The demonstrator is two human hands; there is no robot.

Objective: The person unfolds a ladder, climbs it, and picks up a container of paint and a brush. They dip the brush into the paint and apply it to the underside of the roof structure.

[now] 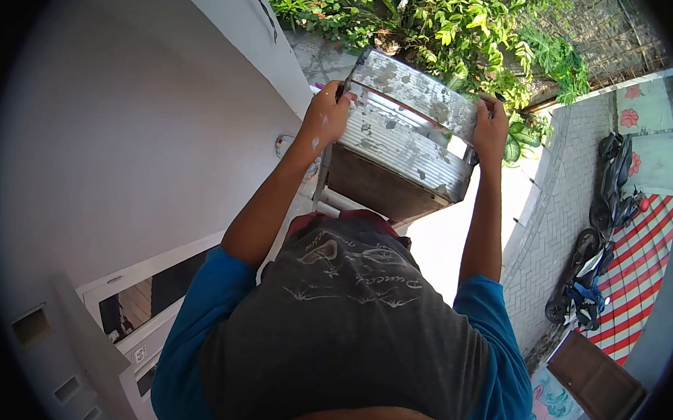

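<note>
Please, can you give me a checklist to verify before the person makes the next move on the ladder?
1. Left hand grips the left edge of the ladder top: ok.
2. Right hand grips the right edge of the top: ok.
3. Top step surface: paint-stained and worn; whether it is slippery, cannot tell.
4. Feet on the rungs: hidden by the person's body, cannot tell.
5. Ladder base on firm ground: not visible, cannot tell.
6. Ground below: parked motorcycles stand on the paving off to one side, apart from the ladder: ok.
</note>
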